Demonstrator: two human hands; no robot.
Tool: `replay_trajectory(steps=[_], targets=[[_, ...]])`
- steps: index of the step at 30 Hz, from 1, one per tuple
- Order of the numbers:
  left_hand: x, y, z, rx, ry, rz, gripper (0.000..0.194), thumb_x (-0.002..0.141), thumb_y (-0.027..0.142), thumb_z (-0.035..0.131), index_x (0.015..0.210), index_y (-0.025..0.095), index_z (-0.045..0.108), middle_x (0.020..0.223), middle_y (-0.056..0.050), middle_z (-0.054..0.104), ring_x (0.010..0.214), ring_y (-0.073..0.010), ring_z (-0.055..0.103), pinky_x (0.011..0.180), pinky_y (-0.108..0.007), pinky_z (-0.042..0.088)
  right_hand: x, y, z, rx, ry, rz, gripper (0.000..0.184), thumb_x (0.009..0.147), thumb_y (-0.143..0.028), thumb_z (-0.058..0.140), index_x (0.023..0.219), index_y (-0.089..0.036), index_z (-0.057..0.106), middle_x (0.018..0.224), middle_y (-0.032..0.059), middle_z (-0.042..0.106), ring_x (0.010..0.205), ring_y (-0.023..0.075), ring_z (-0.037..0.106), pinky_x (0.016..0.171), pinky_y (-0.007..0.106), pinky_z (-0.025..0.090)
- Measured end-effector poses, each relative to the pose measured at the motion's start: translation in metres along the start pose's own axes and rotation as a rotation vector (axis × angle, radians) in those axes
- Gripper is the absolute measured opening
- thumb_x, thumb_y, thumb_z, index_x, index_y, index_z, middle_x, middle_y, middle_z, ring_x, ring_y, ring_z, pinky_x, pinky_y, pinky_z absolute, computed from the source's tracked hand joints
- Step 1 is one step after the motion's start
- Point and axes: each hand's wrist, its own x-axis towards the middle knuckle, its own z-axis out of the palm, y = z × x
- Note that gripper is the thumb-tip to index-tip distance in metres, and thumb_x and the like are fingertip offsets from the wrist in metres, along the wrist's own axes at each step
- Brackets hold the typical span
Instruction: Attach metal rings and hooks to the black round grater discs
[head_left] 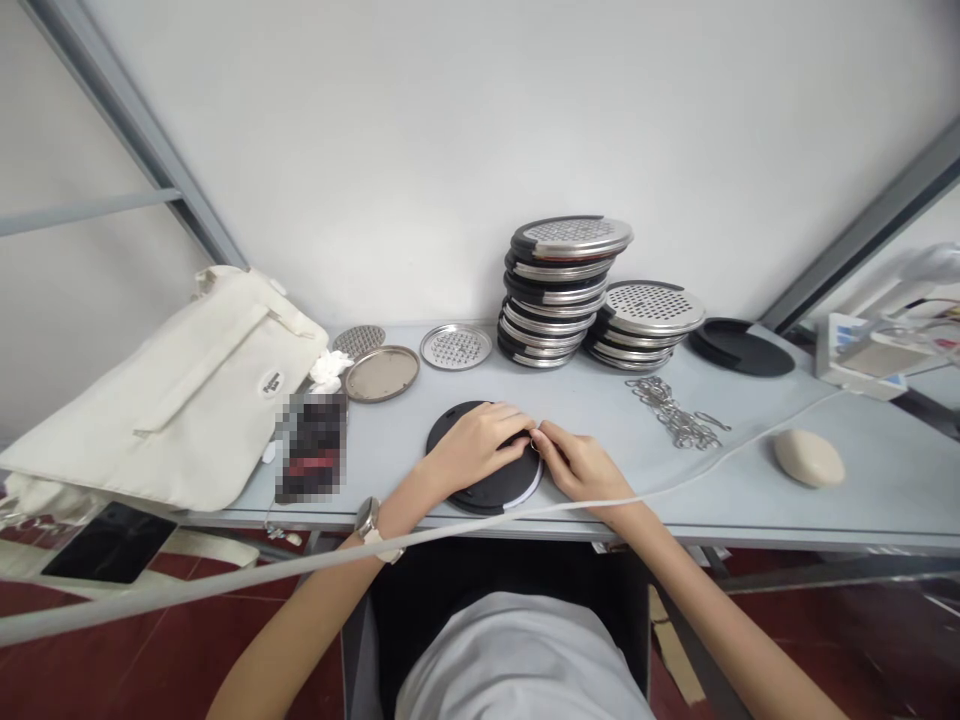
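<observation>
A black round disc [484,485] with a pale strip along its right rim lies near the table's front edge. My left hand [480,445] is closed over its upper right part, fingertips and thumb at the right rim. There my right hand [577,462] pinches a small shiny metal wire clip [534,441] against the disc's edge; most of it is hidden by the fingers. To the right lies a loose heap of similar-looking metal wire clips [679,415]. Behind stand a tall stack of round graters with black rims [562,290] and a shorter stack [649,325].
Loose metal grater discs [456,347] and a plain metal plate [382,374] lie at the back left, beside a white bag [172,400]. A black round tray [742,347], a beige rounded object [809,457] and a white power strip [855,350] are right. A white cable [720,462] crosses in front.
</observation>
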Motion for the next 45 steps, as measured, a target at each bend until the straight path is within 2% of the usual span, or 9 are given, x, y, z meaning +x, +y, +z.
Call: replay_trajectory(steps=[45], targets=[[0.0003, -0.0003, 0.0013, -0.016, 0.001, 0.001, 0.014, 0.091, 0.02, 0.045, 0.097, 0.017, 0.057, 0.094, -0.005, 0.063, 0.091, -0.018, 0.056, 0.085, -0.032, 0.042, 0.0016, 0.0037, 0.0006, 0.013, -0.047, 0.014, 0.025, 0.095, -0.033, 0.028, 0.082, -0.021, 0.046, 0.065, 0.0004, 0.053, 0.053, 0.0142, 0.051, 0.055, 0.024, 0.034]])
